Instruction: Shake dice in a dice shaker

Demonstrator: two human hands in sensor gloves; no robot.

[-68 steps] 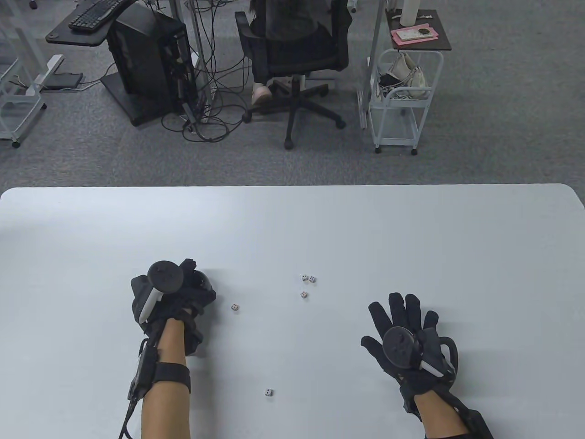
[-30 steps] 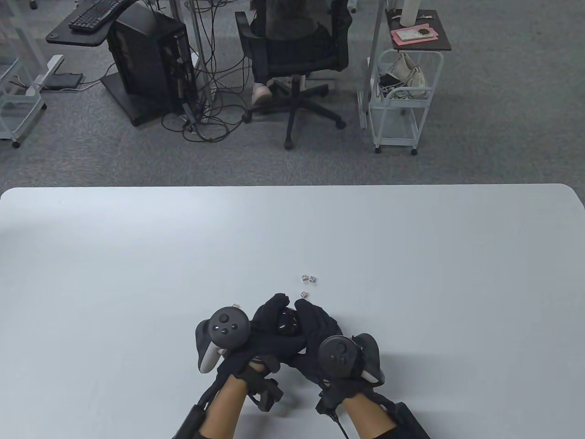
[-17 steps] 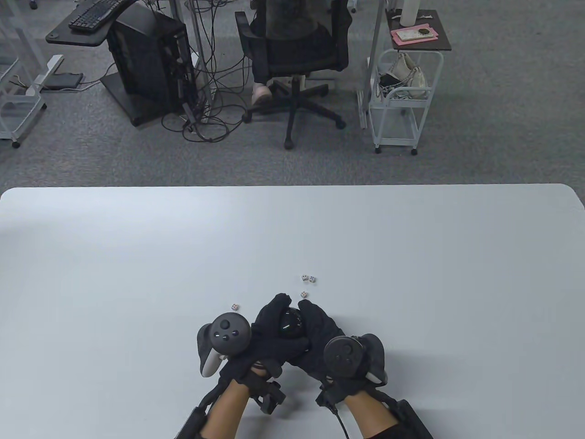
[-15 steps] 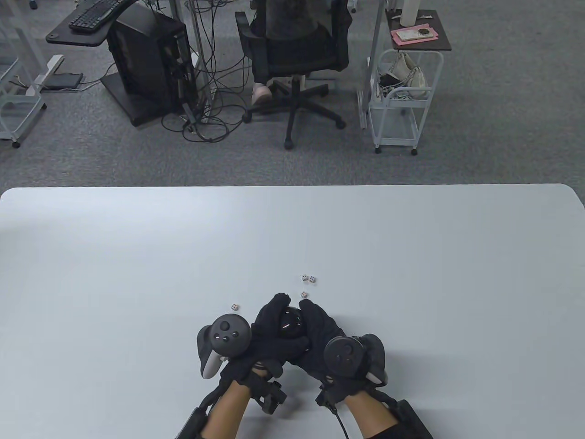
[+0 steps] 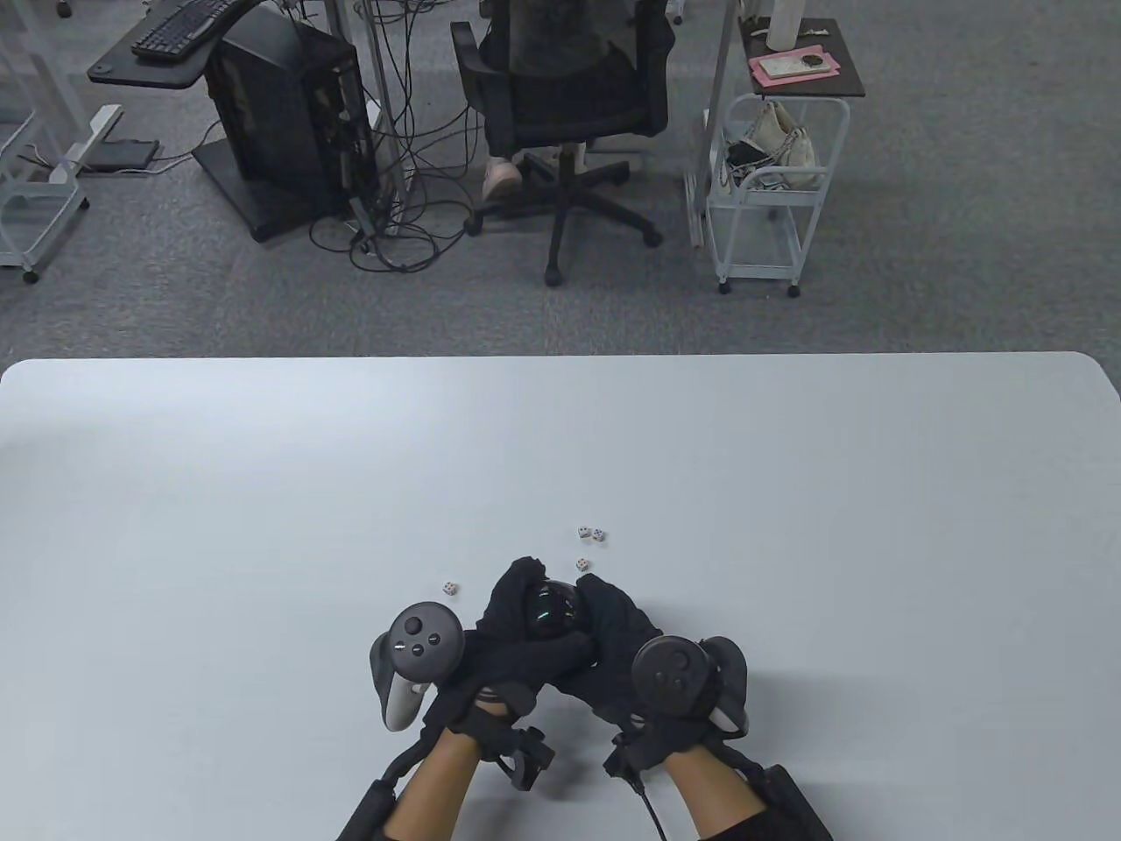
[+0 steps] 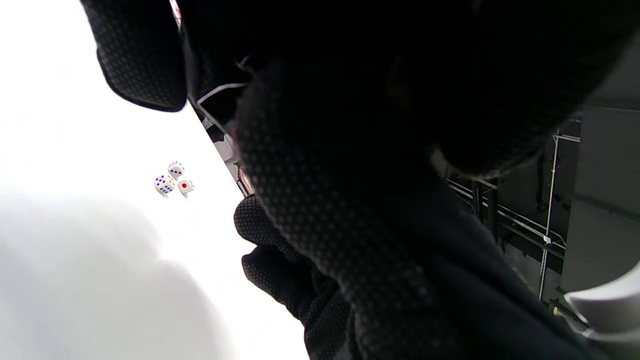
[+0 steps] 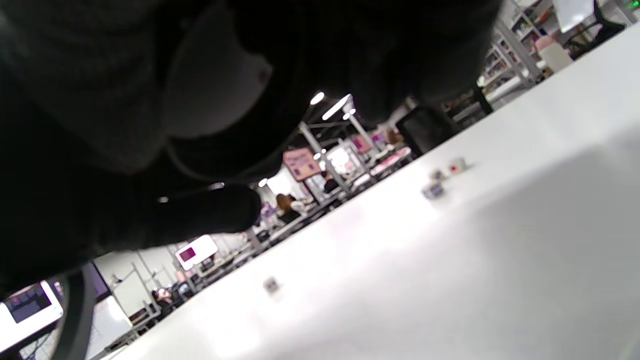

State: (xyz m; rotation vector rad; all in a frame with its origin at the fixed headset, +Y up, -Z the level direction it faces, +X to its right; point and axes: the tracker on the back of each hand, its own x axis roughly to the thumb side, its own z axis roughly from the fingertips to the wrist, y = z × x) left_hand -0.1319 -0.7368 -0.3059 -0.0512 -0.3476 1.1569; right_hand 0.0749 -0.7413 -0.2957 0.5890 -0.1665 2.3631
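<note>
Both hands have come together near the desk's (image 5: 175, 455) front edge, left hand (image 5: 517, 635) and right hand (image 5: 613, 635) cupping the black shaker (image 5: 549, 609) between them, seemingly to steady it, four dice (image 5: 591, 533) loose beyond.

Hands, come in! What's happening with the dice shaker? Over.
Left hand and right hand both grip the black shaker. Four dice visible loose on the table.
</note>
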